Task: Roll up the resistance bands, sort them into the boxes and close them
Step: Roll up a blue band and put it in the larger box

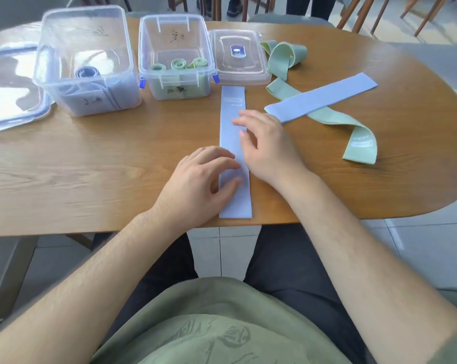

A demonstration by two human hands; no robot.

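Left hand and right hand rest flat on blue band.

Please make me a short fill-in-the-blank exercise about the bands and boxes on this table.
The flat band under the left hand and the right hand is ____.
The rolled bands in the smaller box are ____.
The smaller box and the larger box both stand without a ____.
Missing words: blue, green, lid.
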